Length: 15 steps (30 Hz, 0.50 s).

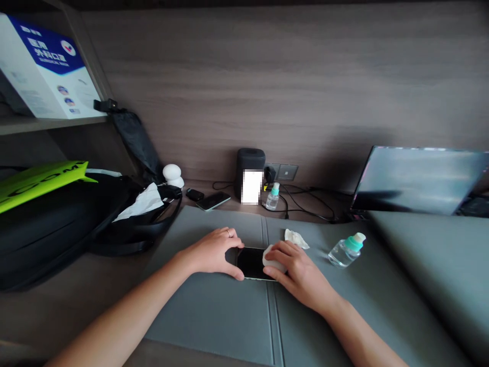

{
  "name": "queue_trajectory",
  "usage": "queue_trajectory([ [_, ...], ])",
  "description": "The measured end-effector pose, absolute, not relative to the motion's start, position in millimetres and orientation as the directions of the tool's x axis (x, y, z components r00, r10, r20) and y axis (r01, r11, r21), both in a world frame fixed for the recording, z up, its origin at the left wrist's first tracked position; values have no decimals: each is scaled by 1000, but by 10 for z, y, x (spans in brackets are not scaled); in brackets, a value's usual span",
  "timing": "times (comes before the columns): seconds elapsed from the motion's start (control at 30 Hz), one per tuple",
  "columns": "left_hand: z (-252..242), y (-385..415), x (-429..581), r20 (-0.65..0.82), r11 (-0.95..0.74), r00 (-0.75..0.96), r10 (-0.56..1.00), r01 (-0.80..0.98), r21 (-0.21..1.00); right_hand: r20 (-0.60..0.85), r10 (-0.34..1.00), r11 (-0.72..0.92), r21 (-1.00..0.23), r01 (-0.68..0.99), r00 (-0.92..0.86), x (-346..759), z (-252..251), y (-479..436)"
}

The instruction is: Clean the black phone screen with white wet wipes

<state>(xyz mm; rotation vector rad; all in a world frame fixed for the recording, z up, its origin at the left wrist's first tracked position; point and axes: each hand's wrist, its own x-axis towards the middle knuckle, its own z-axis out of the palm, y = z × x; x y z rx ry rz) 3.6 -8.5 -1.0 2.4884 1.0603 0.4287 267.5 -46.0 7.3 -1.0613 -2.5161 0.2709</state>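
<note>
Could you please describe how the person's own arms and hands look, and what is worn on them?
The left hand wears a thin ring, which looks gold-coloured, on one finger. The right hand shows no ring. Both are human hands without gloves. The left forearm and right forearm are bare as far as visible: no sleeve, watch or bracelet.

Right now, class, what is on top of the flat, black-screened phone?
A rounded white pad sits on the phone, partly covered by the right hand. What is beneath the pad cannot be seen.
</note>
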Motion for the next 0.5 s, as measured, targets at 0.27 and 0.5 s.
queue_trajectory([
  [0.27,-24,-90,30,120,-621,655,746,619,481,283,676,735,-312,601,-680,2633,82,-503],
  [0.5,-25,-85,39,123,-623,657,744,614,485,255,660,749,-303,590,-707,2633,88,-505],
])
